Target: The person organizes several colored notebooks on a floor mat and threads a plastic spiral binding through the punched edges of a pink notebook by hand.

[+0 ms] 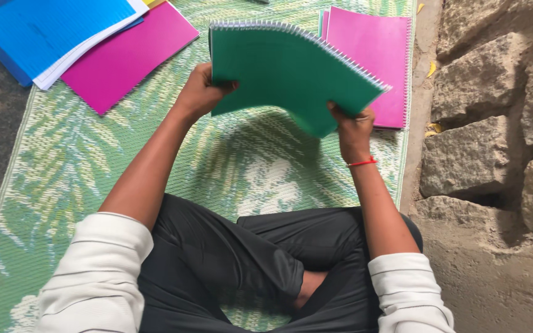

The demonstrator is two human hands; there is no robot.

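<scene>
I hold one green spiral notebook (285, 71) up over the mat (81, 160), my left hand (200, 92) clamped on its left edge and my right hand (353, 126) gripping its near right corner. Its cover looks smooth, with a wire coil running along the far edge. A thin red thread (363, 163) circles my right wrist. At far right lie pink notebooks (374, 49), at least two, partly hidden behind the green one. At far left, one pink cover (124, 58) lies under blue folders (44, 31), cut off by the frame. Rough stone blocks (495, 92) stand on the right.
</scene>
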